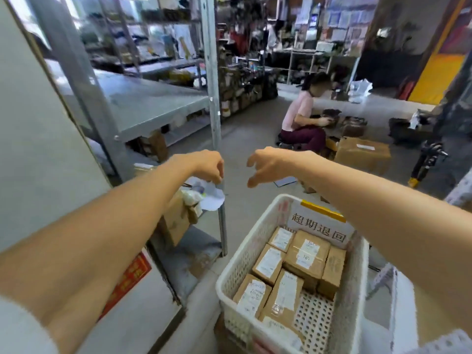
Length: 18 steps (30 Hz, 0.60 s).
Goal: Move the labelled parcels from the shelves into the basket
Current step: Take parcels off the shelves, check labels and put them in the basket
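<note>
A white perforated plastic basket (357,277) stands low at the right of centre, with a white sign on its far wall. Inside it lie several brown cardboard parcels (306,254) with white labels, packed side by side. Both my arms reach forward above and beyond the basket. My left hand (207,166) hangs with its fingers curled downward and holds nothing. My right hand (265,166) is a short gap to its right, fingers loosely curled and spread, also empty. Neither hand touches a parcel.
A grey metal shelving unit (153,103) with upright posts stands left; an open cardboard box (178,221) with paper sits on its low shelf. A person (304,116) sits on a stool ahead among cartons (362,154). A white panel (38,149) borders the left.
</note>
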Each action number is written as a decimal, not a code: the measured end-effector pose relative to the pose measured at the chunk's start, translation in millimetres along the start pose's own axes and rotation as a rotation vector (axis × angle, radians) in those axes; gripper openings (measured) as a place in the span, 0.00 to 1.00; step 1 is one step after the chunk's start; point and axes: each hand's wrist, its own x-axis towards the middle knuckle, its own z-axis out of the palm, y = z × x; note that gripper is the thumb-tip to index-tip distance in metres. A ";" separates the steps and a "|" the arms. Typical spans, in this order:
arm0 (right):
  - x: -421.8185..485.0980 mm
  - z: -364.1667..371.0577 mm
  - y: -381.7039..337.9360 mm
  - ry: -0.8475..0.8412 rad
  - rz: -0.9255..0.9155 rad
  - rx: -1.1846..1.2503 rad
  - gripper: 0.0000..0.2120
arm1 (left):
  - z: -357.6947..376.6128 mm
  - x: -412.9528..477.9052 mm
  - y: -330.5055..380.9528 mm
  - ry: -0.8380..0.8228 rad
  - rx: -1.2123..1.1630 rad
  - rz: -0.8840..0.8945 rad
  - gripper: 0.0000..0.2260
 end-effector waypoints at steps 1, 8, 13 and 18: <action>-3.5 -1.2 -18.1 -0.005 -0.044 -0.010 0.29 | 1.4 -20.5 -10.8 -0.012 0.000 -0.051 0.09; -18.3 -14.4 -145.1 0.060 -0.381 -0.111 0.24 | 0.9 -173.3 -73.4 0.036 -0.049 -0.387 0.11; -52.9 -25.6 -244.3 0.095 -0.615 -0.083 0.30 | -0.8 -293.9 -98.8 0.187 -0.094 -0.643 0.13; -111.9 -14.0 -338.6 0.062 -0.813 0.010 0.31 | 3.7 -432.6 -92.5 0.169 -0.049 -0.857 0.14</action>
